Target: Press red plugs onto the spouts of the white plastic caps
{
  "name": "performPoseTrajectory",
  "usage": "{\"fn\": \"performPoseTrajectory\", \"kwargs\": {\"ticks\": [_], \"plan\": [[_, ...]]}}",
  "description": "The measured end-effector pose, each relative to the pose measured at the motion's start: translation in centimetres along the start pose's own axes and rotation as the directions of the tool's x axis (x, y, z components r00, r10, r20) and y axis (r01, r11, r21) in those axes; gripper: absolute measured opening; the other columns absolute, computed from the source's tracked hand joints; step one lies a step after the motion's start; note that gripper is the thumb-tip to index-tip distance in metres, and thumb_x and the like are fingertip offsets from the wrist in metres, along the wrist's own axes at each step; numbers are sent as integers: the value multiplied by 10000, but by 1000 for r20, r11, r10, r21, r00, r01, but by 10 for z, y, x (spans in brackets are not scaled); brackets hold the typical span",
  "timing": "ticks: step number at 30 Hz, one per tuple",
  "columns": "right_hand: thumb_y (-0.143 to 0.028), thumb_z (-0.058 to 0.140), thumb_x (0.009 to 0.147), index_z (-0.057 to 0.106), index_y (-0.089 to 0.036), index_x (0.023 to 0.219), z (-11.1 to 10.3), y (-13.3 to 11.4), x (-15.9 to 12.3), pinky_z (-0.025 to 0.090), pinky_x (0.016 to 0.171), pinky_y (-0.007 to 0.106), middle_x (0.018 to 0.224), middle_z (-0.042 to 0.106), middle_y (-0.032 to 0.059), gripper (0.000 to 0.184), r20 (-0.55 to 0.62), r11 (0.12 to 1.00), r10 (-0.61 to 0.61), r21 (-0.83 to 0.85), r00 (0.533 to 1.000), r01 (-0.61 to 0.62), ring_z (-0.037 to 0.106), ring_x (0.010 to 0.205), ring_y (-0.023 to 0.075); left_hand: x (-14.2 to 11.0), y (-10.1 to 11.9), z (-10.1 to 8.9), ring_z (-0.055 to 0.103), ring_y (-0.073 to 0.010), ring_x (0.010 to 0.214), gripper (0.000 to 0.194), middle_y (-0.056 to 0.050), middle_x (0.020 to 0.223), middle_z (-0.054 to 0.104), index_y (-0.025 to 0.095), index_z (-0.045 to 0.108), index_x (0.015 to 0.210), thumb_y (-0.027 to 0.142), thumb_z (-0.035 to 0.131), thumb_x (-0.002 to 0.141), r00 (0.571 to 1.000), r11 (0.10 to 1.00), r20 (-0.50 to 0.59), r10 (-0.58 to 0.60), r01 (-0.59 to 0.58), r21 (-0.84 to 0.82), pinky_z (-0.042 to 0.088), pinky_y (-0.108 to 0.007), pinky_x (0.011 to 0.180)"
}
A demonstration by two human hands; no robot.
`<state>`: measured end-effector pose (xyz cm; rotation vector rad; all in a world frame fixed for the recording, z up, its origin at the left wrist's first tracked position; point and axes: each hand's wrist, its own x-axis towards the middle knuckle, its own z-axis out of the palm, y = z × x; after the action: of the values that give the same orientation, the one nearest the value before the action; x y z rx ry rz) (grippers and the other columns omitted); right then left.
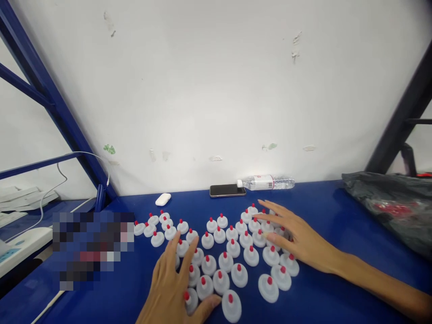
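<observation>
Many small white translucent caps with red tips, such as this cap [239,275], stand spread over the blue table in front of me. My left hand [173,272] reaches in from the bottom with its fingers spread, over and around the caps on the near left. Its thumb lies beside a cap [231,306] at the near edge of the group. My right hand [293,231] comes from the right, fingers stretched out above the caps at the right side, hiding some of them. Neither hand grips a cap.
At the back of the table [320,202] lie a white earbud case [163,199], a dark phone [227,191] and a clear plastic bottle [266,182] on its side. A dark plastic bag [391,207] sits at the right. A power strip [25,247] is at far left.
</observation>
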<state>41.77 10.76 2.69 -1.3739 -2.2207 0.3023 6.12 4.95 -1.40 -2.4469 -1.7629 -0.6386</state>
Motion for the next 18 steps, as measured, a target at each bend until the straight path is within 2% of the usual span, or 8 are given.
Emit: {"fn": "performPoseTrajectory", "kwargs": {"ticks": [3,5,8,10,12,14,15,18], "plan": [[-607,498,1003,591,-358,1451,0,-7,3,335,1181,669,1648,379,41,522,-24,999,-18,47,1000,19,300,1529,379,5,15,-1,297,-491,1507,961,-141,1726,113,471,109,1615,686,631,837,997,999,67,40,-38,-19,429,-717,1069],[-594,452,1022,616,-345,1426,-3,-6,2,306,1199,664,1631,413,37,503,-96,995,-20,94,995,29,311,1526,371,3,20,-6,274,-506,1511,949,-124,1735,64,476,118,1614,678,632,842,997,999,68,40,-38,-37,445,-724,1048],[-583,371,1042,678,-349,1346,-10,3,0,267,1225,644,1597,470,18,492,-251,985,20,171,968,24,328,1521,362,-2,15,-19,203,-488,1541,818,-72,1740,38,471,177,1609,600,576,907,998,1000,-61,-25,24,-18,412,-734,1072],[-596,338,1042,680,-351,1341,-13,11,-2,268,1228,635,1599,468,15,516,-292,973,90,231,952,-21,354,1508,363,-2,0,-29,161,-451,1561,691,-44,1737,58,459,236,1599,545,492,962,979,994,-179,-94,102,35,356,-731,1117],[-620,330,1033,664,-347,1364,-11,17,-4,293,1216,635,1607,456,20,543,-254,956,150,282,955,-75,383,1491,373,3,-24,-38,146,-419,1570,635,-68,1723,107,424,279,1592,558,425,989,962,977,-232,-146,177,116,326,-714,1144],[-639,335,1023,653,-347,1380,-6,19,-6,332,1198,627,1612,448,19,561,-192,944,176,311,965,-110,396,1481,382,13,-49,-44,128,-404,1577,628,-113,1699,164,360,316,1593,587,342,1008,950,945,-200,-241,276,174,309,-674,1169],[-643,339,1019,650,-352,1386,-3,19,-6,346,1194,618,1616,442,15,562,-167,941,180,315,969,-121,394,1482,382,18,-60,-46,121,-427,1572,635,-135,1692,183,336,357,1582,602,335,1005,945,934,-196,-263,300,192,297,-680,1167],[-650,347,1013,640,-374,1395,5,16,-6,336,1205,597,1631,417,-7,556,-131,950,165,288,978,-121,354,1505,370,33,-83,-49,174,-463,1552,634,-154,1668,279,308,455,1539,615,376,990,948,923,-150,-280,309,231,290,-654,1172]]}}
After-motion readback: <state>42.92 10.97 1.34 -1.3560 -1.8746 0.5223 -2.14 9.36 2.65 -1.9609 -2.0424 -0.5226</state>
